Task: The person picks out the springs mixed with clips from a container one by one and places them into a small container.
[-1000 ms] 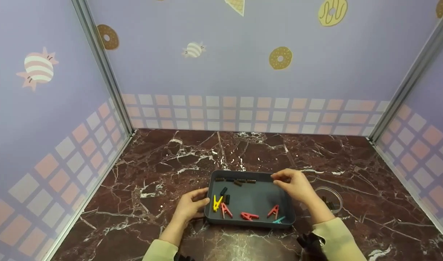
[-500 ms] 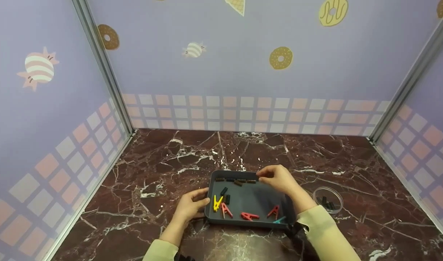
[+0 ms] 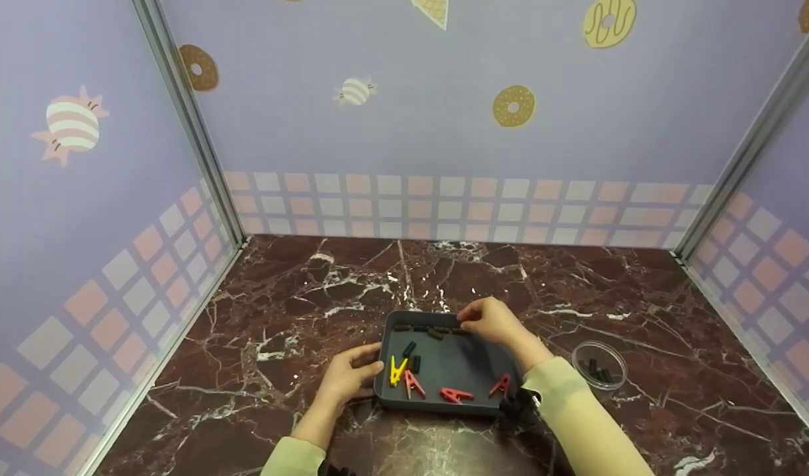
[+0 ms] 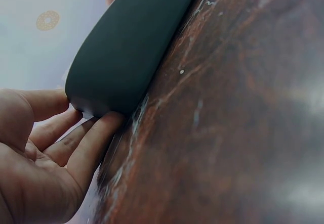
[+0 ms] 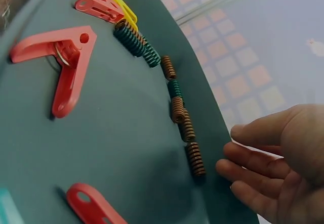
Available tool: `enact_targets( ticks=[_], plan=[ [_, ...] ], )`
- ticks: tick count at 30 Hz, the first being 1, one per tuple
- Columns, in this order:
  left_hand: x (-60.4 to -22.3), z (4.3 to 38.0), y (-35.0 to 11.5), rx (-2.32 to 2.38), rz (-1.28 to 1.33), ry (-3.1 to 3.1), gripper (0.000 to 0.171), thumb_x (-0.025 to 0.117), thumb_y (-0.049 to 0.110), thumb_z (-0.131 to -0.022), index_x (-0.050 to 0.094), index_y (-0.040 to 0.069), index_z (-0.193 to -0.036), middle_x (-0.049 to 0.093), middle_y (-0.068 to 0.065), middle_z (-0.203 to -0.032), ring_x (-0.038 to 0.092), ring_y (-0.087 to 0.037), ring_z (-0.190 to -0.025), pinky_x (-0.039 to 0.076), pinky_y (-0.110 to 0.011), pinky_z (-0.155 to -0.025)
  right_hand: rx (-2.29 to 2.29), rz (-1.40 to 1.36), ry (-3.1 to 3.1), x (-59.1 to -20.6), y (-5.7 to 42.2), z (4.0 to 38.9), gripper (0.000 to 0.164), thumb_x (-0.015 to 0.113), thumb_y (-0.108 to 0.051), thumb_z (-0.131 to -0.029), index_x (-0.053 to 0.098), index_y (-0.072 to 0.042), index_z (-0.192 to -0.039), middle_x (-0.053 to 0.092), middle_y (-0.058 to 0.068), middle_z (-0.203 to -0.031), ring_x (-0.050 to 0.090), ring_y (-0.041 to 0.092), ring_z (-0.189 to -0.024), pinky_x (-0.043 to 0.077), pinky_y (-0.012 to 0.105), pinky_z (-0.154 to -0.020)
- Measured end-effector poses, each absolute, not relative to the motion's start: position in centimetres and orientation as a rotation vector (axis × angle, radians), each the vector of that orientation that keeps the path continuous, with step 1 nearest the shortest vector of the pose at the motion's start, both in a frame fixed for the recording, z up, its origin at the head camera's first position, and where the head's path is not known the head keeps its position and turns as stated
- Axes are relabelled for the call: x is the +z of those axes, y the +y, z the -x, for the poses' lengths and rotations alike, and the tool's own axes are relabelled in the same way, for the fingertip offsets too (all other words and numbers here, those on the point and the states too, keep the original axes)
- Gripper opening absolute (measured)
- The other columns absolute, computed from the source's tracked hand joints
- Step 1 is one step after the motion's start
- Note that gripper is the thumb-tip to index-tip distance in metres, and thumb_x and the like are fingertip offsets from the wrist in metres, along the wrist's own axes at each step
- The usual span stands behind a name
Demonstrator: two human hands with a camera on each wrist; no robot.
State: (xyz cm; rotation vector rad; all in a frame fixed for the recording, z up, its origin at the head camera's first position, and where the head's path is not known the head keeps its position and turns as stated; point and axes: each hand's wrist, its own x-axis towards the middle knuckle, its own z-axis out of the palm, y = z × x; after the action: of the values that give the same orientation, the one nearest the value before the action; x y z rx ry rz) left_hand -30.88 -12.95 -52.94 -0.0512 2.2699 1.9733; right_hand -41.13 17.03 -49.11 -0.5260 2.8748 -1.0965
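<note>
Gripping tray [image 3: 457, 362] at left with left hand [image 3: 348, 377]; holding nothing visible in parted fingers of nearer right hand [image 3: 498, 324], beside right end of springs [image 5: 195, 159] lined mostly left-right along its far wall [image 3: 424, 318].

Left hand [image 3: 343, 375]: fingers [image 4: 93, 145] nearly straight; right hand [image 3: 493, 322]: farther forward, loosely bent.
</note>
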Motion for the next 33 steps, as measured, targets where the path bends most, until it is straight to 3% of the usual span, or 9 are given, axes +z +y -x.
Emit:
enact_targets(
  ticks=[9, 17, 25, 33],
  plan=[
    [-53.0, 30.9, -13.0, 1.955, 0.049, 2.302, 0.049, 0.068, 0.008, -0.098, 0.056, -0.002, -0.145, 0.056, -0.033, -0.143, 0.073, -0.038, -0.108, 0.067, -0.043, -0.075, -0.929, 0.592, 2.899, -48.8, 16.5, 41.1, 0.013, 0.075, -0.005, -0.088, 0.082, -0.003, -0.099, 0.080, 0.012, -0.097, 0.074, 0.022, -0.085, 0.062, 0.038, -0.077],
    [-52.9, 30.9, -12.8, 1.994, 0.068, 2.260, 0.050, 0.069, 0.006, -0.097, 0.056, -0.003, -0.145, 0.056, -0.034, -0.142, 0.074, -0.038, -0.105, 0.067, -0.045, -0.074, -0.823, 0.634, 2.916, -48.9, 16.1, 41.1, 0.014, 0.075, -0.003, -0.086, 0.082, -0.001, -0.099, 0.080, 0.014, -0.098, 0.075, 0.028, -0.090, 0.063, 0.044, -0.082],
    [-53.0, 30.9, -12.9, 1.999, 0.060, 2.256, 0.050, 0.069, 0.007, -0.097, 0.056, -0.003, -0.144, 0.057, -0.034, -0.141, 0.074, -0.037, -0.104, 0.067, -0.044, -0.074, -0.683, 0.653, 2.932, -48.9, 15.9, 40.8, 0.016, 0.082, 0.000, -0.080, 0.082, -0.002, -0.096, 0.080, 0.013, -0.095, 0.075, 0.029, -0.087, 0.064, 0.044, -0.080],
    [-53.0, 30.9, -12.9, 1.991, 0.049, 2.262, 0.049, 0.069, 0.006, -0.097, 0.057, -0.003, -0.144, 0.056, -0.033, -0.142, 0.075, -0.036, -0.103, 0.067, -0.044, -0.074, -0.581, 0.660, 2.954, -49.3, 15.7, 40.7, 0.021, 0.091, -0.007, -0.073, 0.082, -0.005, -0.092, 0.079, 0.010, -0.090, 0.073, 0.025, -0.080, 0.063, 0.043, -0.077]
  ],
)
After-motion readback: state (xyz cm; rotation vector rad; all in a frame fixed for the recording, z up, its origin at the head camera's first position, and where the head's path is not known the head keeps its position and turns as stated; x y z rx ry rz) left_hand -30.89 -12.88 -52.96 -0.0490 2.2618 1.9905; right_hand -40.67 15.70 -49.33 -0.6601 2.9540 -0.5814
